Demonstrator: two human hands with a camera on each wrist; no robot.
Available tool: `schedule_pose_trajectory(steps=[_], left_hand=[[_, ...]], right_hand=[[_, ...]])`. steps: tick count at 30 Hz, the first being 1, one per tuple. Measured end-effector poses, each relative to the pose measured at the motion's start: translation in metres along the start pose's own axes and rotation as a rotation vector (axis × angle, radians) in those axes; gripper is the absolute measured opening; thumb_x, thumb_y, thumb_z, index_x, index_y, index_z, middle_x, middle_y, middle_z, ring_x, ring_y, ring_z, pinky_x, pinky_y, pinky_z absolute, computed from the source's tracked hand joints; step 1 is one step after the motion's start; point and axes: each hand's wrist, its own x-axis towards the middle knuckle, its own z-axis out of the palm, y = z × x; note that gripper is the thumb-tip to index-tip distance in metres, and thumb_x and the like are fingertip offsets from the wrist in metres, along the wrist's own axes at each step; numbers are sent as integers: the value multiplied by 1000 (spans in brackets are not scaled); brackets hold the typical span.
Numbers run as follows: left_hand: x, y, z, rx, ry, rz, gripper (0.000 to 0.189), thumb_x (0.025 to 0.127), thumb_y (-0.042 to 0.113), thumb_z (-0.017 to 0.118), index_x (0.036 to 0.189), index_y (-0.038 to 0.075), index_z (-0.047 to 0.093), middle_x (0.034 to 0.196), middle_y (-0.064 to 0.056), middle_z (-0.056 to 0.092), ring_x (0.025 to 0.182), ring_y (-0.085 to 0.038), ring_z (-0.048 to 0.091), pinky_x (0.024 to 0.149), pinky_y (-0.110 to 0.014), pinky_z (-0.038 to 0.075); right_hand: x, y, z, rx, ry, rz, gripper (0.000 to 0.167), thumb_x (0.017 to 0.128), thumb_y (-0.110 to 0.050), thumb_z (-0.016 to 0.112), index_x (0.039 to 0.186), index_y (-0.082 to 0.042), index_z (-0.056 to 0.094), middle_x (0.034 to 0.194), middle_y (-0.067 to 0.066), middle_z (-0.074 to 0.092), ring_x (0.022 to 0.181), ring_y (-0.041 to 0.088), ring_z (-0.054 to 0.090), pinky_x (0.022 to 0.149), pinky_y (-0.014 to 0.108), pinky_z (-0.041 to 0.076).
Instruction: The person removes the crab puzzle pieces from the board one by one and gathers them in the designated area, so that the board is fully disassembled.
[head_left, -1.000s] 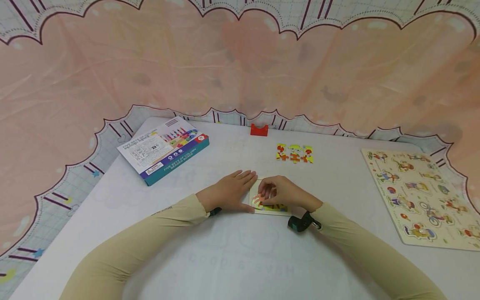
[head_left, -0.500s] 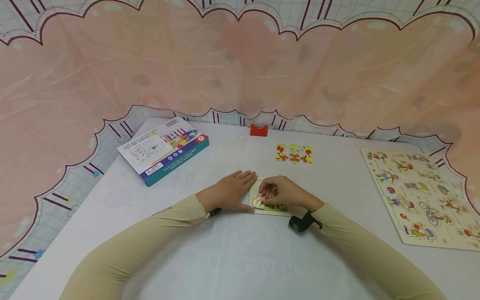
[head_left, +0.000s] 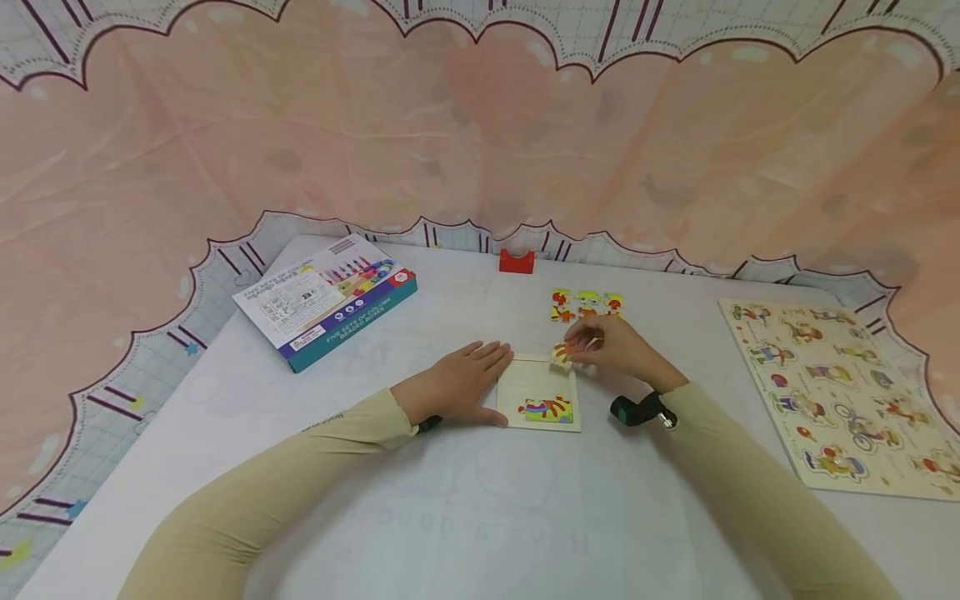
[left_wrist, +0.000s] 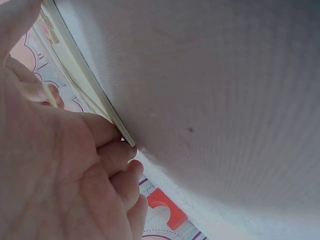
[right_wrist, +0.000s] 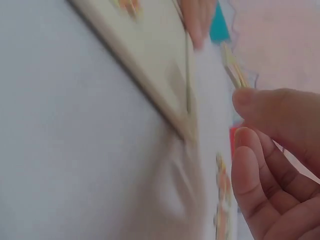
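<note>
A shallow pale puzzle tray (head_left: 525, 379) lies on the white table, with joined red, yellow and blue jigsaw pieces (head_left: 549, 409) in its lower right corner. My left hand (head_left: 459, 385) lies along the tray's left side, fingers extended; in the left wrist view its fingers touch the tray's edge (left_wrist: 95, 85). Between thumb and fingers, my right hand (head_left: 618, 350) pinches a yellow and red jigsaw piece (head_left: 560, 357) over the tray's upper right corner. The right wrist view shows that piece (right_wrist: 233, 67) raised off the tray.
Behind my right hand lie several loose jigsaw pieces (head_left: 587, 302), partly covered by it. A red notched block (head_left: 517, 262) stands at the table's back edge. A beaded-boxes carton (head_left: 330, 300) sits back left, and a large picture puzzle board (head_left: 832, 387) lies at the right.
My right hand has lifted the jigsaw piece from the tray's lower left and carried it up and right, uncovering the joined pieces. The left hand has stayed put.
</note>
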Motion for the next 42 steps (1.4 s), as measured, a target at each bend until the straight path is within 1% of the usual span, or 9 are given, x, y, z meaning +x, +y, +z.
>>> schedule_pose_trajectory(steps=[3,6,12,17,21,25,34,38,42], left_hand=[[1,-1,1,-3,0,-2,101,80,72,50,152,11,13,159,-3,14,148,-20,11,121,-37,10],[1,-2,1,-10,2,0,102,79,72,51,152,12,13,159,-3,14,148,-20,11,121,-38,10],[2,-2,2,-16,4,7,102,79,71,52,152,12,13,159,-3,14,148,-21,11,121,-39,11],[1,-1,2,-14,8,4,102,79,71,52,152,12,13,159,-3,15,148,-21,11,121,-38,11],[1,0,2,-12,9,1,102,78,71,52,152,12,14,159,-3,15,148,-20,12,121,-38,11],[2,0,2,-10,9,-3,102,78,72,52,152,13,14,159,-3,15,148,-20,12,121,-38,11],[1,0,2,-8,8,-4,102,78,72,51,152,12,13,159,-3,14,148,-20,12,121,-38,11],[0,0,2,-15,9,-2,102,78,71,52,152,12,14,159,-3,15,148,-21,12,121,-39,11],[0,0,2,-21,12,-2,102,78,71,53,152,12,14,159,-3,15,148,-21,12,121,-39,12]], right_hand=[[8,8,-6,0,34,19,24,78,-9,75,100,-1,67,88,11,64,79,14,56,68,18,48],[17,15,-8,-27,49,33,24,80,-9,74,101,0,68,90,12,65,80,15,57,67,18,48],[33,19,-6,-51,49,65,24,80,-9,74,102,-1,69,90,12,67,78,16,57,67,19,47],[40,19,-4,-72,39,97,22,80,-5,72,101,0,69,91,13,67,79,18,56,68,20,46],[43,21,-3,-91,37,126,24,80,-5,73,102,0,69,93,13,66,80,19,56,69,21,46],[44,22,-3,-94,47,131,23,79,-6,74,101,0,69,93,13,66,81,19,55,69,21,45],[42,21,0,-92,51,159,9,81,-6,72,89,-4,71,95,12,67,84,21,54,71,23,46],[41,21,-1,-97,47,164,9,81,-7,72,90,-4,73,96,12,68,85,21,55,69,21,47],[39,20,-2,-104,49,163,12,82,-9,72,93,-4,72,96,12,68,86,21,56,71,22,48]])
